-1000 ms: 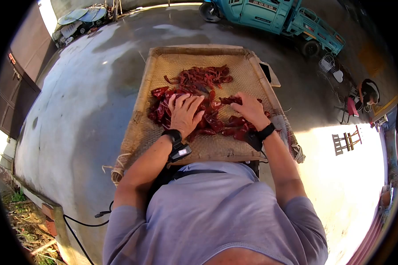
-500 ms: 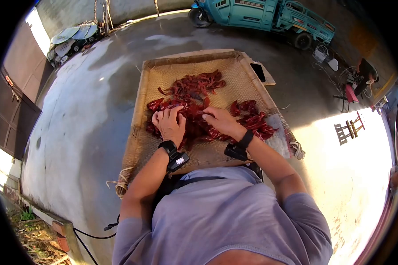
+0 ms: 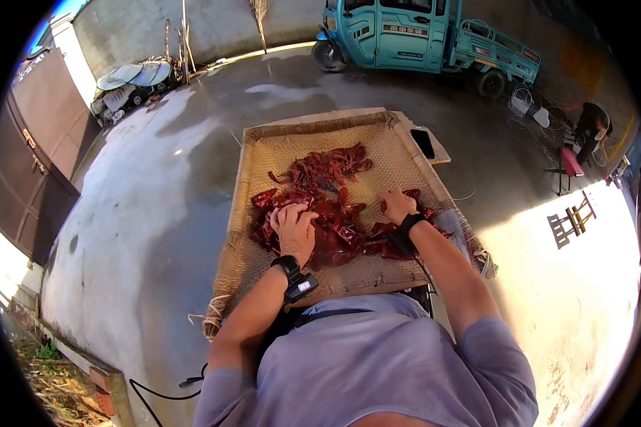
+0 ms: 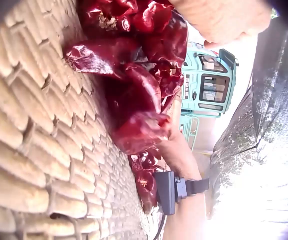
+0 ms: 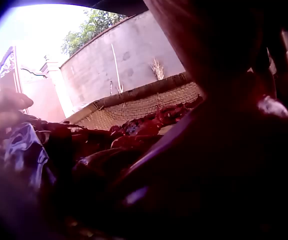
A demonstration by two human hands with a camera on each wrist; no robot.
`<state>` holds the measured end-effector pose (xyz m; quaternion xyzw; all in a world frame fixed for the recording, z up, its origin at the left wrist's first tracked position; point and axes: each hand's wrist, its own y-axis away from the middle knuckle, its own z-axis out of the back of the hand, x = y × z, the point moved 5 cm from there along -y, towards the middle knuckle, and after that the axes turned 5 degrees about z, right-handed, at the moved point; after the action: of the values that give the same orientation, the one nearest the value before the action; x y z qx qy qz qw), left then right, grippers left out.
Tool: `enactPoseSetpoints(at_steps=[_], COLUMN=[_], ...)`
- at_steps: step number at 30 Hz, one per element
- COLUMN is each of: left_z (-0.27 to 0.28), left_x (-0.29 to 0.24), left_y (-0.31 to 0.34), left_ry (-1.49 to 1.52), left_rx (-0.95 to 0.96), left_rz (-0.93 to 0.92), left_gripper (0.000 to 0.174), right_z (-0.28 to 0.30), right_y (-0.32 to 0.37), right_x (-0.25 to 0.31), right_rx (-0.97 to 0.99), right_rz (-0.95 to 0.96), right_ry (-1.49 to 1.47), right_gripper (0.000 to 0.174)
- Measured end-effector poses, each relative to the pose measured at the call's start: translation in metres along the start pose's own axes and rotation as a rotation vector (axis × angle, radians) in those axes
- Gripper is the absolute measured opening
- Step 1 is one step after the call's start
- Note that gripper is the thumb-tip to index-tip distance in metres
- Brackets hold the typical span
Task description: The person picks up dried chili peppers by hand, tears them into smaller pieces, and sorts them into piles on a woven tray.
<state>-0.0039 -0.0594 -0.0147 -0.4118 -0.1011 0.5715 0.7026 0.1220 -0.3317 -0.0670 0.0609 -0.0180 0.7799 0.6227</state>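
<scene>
Dried red chillies lie heaped in a shallow woven tray, with a looser group of thinner, shrivelled pieces toward its far side. My left hand rests on the left of the heap, fingers spread and slightly bent. At the right part of the heap is my right hand, bent over chillies; its fingertips are partly hidden. The left wrist view shows glossy chillies beside the left hand. Dark red surfaces fill much of the right wrist view, too dim to show the grip.
A phone lies on a board beyond the tray's right edge. A turquoise three-wheeled vehicle stands farther back. Another person is at the right, near a pink-topped stool. A black cable trails at lower left.
From the middle of the heap, my right hand has moved right onto the chillies there. My left hand has stayed on the left side. The head view has tilted up a little.
</scene>
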Motion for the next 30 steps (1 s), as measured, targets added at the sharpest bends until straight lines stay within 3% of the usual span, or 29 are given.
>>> enactPoseSetpoints(at_steps=[6, 8, 9, 10, 12, 15, 16, 17, 19, 22, 24, 26, 30], left_z=[-0.001, 0.005, 0.006, 0.003, 0.009, -0.001, -0.007, -0.013, -0.007, 0.004, 0.0, -0.008, -0.009], left_x=[-0.002, -0.009, -0.013, -0.012, -0.023, -0.021, -0.015, -0.009, -0.009, -0.009, -0.009, -0.007, -0.014], left_y=[0.001, -0.003, -0.003, -0.002, -0.006, -0.005, -0.003, 0.0, 0.0, -0.004, -0.004, 0.001, 0.0], left_ry=[-0.006, 0.044, 0.073, 0.043, 0.116, 0.081, 0.051, 0.019, 0.041, -0.051, -0.146, -0.209, -0.119], left_rx=[0.018, 0.038, 0.053, 0.083, 0.108, 0.184, 0.232, 0.278, 0.169, 0.095, 0.157, 0.275, 0.267], left_rz=[-0.041, -0.027, -0.019, -0.056, -0.078, -0.131, -0.127, -0.119, -0.094, -0.017, -0.016, 0.002, -0.028], left_gripper=[0.03, 0.039, 0.044, 0.065, 0.068, 0.072, 0.071, 0.071, 0.06, 0.052, 0.052, 0.052, 0.046], right_z=[0.015, 0.041, 0.054, 0.067, 0.08, 0.09, 0.085, 0.077, 0.065, 0.068, 0.049, 0.041, 0.022], right_y=[-0.004, 0.009, 0.02, 0.031, 0.047, 0.072, 0.074, 0.068, 0.049, 0.026, 0.009, 0.003, -0.005], right_x=[0.007, 0.032, 0.05, 0.066, 0.099, 0.129, 0.131, 0.124, 0.098, 0.031, -0.016, -0.036, -0.047], right_rx=[-0.078, -0.047, -0.174, -0.304, -0.147, 0.045, 0.134, 0.086, -0.002, 0.016, -0.139, -0.058, 0.158], right_rz=[0.119, 0.159, 0.285, 0.408, 0.507, 0.657, 0.652, 0.649, 0.646, 0.223, 0.098, 0.001, -0.09], right_ry=[-0.114, -0.248, -0.355, -0.458, -0.746, -0.798, -0.974, -0.926, -0.825, -0.249, -0.006, 0.01, 0.065], right_gripper=[0.011, 0.015, 0.017, 0.019, 0.025, 0.03, 0.035, 0.036, 0.038, 0.035, 0.039, 0.044, 0.044])
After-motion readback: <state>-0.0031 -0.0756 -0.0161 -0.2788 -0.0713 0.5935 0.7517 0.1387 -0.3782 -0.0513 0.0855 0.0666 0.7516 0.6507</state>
